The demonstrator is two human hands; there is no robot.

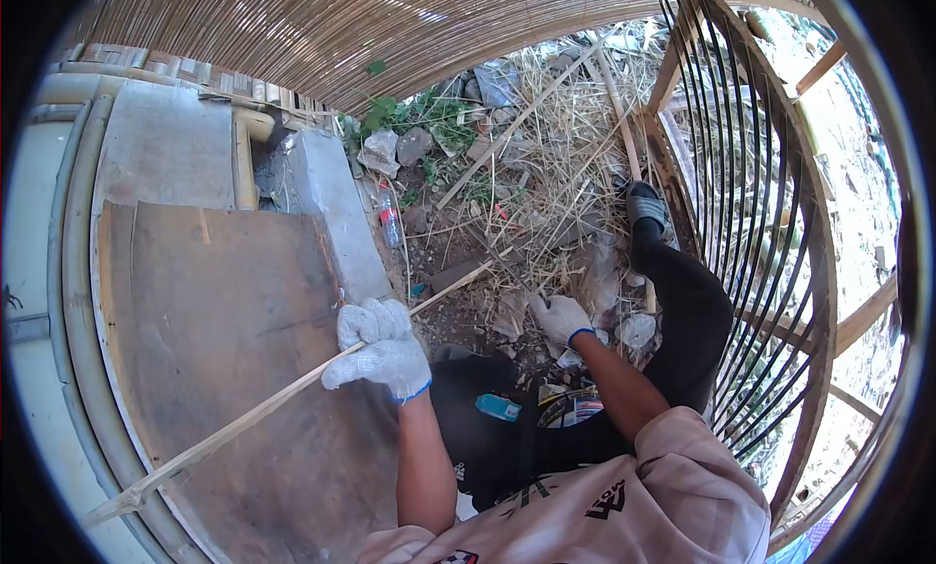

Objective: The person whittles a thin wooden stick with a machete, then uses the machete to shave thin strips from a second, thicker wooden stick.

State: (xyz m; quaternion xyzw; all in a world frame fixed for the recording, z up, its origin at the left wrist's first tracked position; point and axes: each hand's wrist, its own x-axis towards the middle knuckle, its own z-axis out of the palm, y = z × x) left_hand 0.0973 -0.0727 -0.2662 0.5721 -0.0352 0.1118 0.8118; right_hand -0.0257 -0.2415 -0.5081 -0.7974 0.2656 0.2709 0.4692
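- As I look down past my knees, the only containers I can make out are a plastic bottle (389, 216) lying on its side in the litter beside the concrete block (331, 208), and a round tin (570, 408) tucked between my legs; I cannot tell what is in either.
- A small blue packet (498, 406) lies just beside the tin, on my dark trousers.
- My left hand (380, 350), in a white knit glove, is clenched around a long bamboo strip (244, 418), gripping it partway along its length.
- The strip runs on a slant: its lower end reaches down to the left across the wooden board (214, 320), and its upper end pokes up to the right past my fist, over the bare dirt.
- My right hand (561, 317), also gloved, is well apart from the strip, down on the ground among dry leaves and scraps; its fingers are curled loosely, and I cannot tell whether they grasp anything.
- So the strip lies wholly on my left side, held by one hand only, with the right hand across the gap of dirt from its upper tip.
- A heap of dry bamboo sticks (546, 145) covers the ground ahead.
- My foot in a dark shoe (645, 203) rests against a curved frame (751, 203) of bent slats on the right.
- A woven reed screen (341, 28) arches overhead.
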